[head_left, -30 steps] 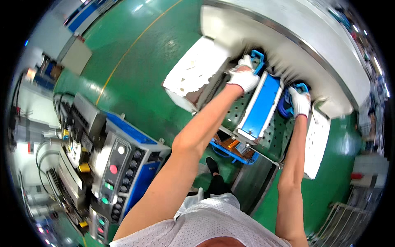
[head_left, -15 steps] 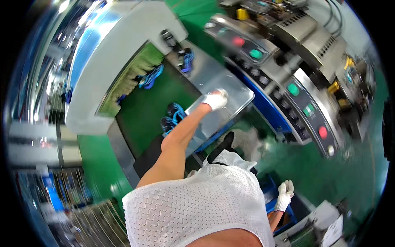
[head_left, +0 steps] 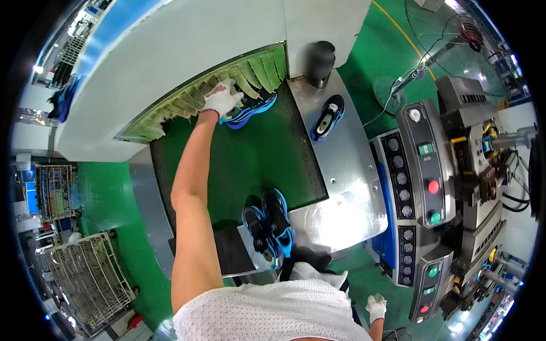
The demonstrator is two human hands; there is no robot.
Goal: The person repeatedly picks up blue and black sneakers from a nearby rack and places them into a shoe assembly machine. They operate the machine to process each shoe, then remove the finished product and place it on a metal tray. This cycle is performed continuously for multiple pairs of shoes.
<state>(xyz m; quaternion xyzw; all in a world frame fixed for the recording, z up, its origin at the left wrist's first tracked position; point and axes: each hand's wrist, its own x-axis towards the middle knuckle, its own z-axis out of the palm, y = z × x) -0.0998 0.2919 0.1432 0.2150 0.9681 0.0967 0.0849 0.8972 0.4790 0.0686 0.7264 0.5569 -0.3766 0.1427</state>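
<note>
Reaching forward, the gloved left hand (head_left: 223,99) grasps a blue-and-black shoe (head_left: 250,108) at the green curtain strips (head_left: 239,77) of a tunnel opening, on the green belt (head_left: 227,159). The gloved right hand (head_left: 375,307) hangs low, fingers loosely open, holding nothing.

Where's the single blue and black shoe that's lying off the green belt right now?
In the head view, the single shoe lies upper centre-right on the metal side table, just right of the green belt and below the dark cylinder.
</note>
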